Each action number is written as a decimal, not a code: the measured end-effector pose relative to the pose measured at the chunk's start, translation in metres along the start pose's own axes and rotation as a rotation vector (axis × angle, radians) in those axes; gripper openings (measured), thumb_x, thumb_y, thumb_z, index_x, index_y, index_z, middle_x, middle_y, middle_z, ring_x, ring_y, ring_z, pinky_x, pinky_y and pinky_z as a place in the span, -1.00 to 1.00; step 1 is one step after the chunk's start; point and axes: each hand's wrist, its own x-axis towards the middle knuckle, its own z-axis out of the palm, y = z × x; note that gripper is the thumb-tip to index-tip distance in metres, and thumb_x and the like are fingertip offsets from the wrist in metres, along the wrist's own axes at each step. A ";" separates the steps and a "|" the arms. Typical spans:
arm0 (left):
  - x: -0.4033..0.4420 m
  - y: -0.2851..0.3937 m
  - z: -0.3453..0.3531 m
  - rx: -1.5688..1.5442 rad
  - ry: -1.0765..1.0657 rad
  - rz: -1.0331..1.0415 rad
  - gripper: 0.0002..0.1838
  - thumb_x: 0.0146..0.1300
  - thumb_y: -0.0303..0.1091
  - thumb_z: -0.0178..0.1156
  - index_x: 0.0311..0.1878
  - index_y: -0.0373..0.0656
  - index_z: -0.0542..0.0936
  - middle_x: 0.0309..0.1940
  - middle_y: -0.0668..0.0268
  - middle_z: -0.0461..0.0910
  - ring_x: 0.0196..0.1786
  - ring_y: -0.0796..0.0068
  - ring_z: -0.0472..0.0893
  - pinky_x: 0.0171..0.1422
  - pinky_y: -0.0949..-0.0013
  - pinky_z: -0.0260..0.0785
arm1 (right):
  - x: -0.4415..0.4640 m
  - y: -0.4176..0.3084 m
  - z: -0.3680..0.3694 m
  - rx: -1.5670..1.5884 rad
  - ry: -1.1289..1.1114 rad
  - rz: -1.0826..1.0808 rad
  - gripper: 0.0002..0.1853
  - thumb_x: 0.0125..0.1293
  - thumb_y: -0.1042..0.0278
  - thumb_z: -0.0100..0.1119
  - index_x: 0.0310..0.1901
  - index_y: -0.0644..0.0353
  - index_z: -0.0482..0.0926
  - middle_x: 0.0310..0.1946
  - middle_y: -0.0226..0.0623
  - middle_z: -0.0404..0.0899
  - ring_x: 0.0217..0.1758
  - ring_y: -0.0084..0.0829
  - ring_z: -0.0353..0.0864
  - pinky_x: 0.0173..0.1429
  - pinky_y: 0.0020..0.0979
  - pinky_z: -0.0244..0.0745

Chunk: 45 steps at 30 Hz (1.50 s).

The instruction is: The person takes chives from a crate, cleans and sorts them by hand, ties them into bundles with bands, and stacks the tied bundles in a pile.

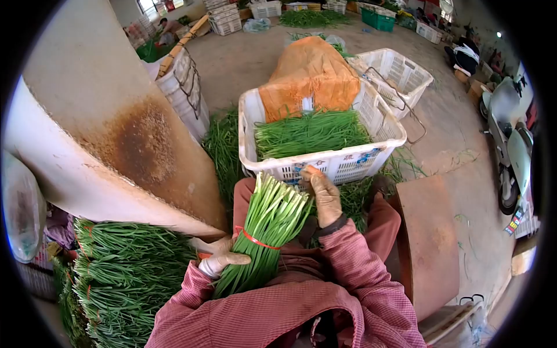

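Note:
In my lap leans a bunch of garlic chives, its pale cut stem ends facing up and away, a red band round its middle. My gloved left hand grips the bunch from the left, below the band, thumb across the leaves. To the right of the stem ends, my gloved right hand is raised with curled fingers close together. Whether they pinch something is hidden. Just beyond it stands a white plastic crate with loose chives inside and an orange woven sheet over its far side.
Banded chive bunches are stacked at left, beside a rust-stained pillar. Another white crate stands behind the near one. A brown board is by my right knee, and a scooter stands at far right.

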 end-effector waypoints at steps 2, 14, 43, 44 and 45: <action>-0.001 0.015 0.009 -0.027 -0.031 0.047 -0.14 -0.16 -0.30 0.33 0.22 -0.33 0.13 0.04 0.20 0.36 0.08 0.45 0.36 0.18 0.38 0.19 | -0.015 -0.037 0.000 -0.276 0.008 -0.231 -0.56 0.14 0.11 0.15 -0.05 0.28 0.46 -0.03 -0.23 0.43 0.02 -0.42 0.39 0.12 -0.44 0.25; -0.002 0.008 0.005 0.025 0.013 0.102 -0.17 -0.19 -0.28 0.39 0.19 -0.27 0.21 0.03 0.28 0.37 0.06 0.48 0.34 0.20 0.43 0.12 | 0.015 -0.073 -0.039 -1.136 0.242 -0.696 -0.67 -0.01 0.28 0.26 -0.21 0.27 0.49 -0.23 -0.16 0.50 -0.15 -0.29 0.45 0.00 -0.33 0.38; -0.022 0.096 -0.056 0.245 0.332 0.601 -0.05 0.01 0.02 0.20 0.33 -0.12 -0.12 0.24 0.01 0.06 0.30 0.23 0.09 0.35 0.14 -0.14 | -0.027 0.022 0.012 0.394 -0.185 0.250 -0.39 0.06 0.13 0.24 0.12 0.18 0.27 0.05 -0.36 0.37 0.11 -0.40 0.34 0.16 -0.33 0.27; -0.013 0.098 -0.057 0.241 0.348 0.608 -0.05 0.01 0.02 0.20 0.33 -0.12 -0.12 0.24 0.01 0.06 0.30 0.23 0.09 0.35 0.14 -0.14 | -0.028 0.021 0.014 0.401 -0.233 0.257 -0.38 0.06 0.13 0.24 0.12 0.17 0.26 0.06 -0.36 0.36 0.12 -0.40 0.34 0.18 -0.33 0.26; 0.006 0.095 -0.055 0.302 0.228 0.581 0.00 -0.02 0.15 0.13 0.33 -0.17 -0.14 0.25 0.00 0.05 0.31 0.20 0.07 0.37 0.18 -0.17 | -0.028 0.019 0.018 0.410 -0.281 0.259 -0.37 0.05 0.12 0.24 0.13 0.17 0.25 0.07 -0.36 0.35 0.13 -0.40 0.33 0.20 -0.33 0.24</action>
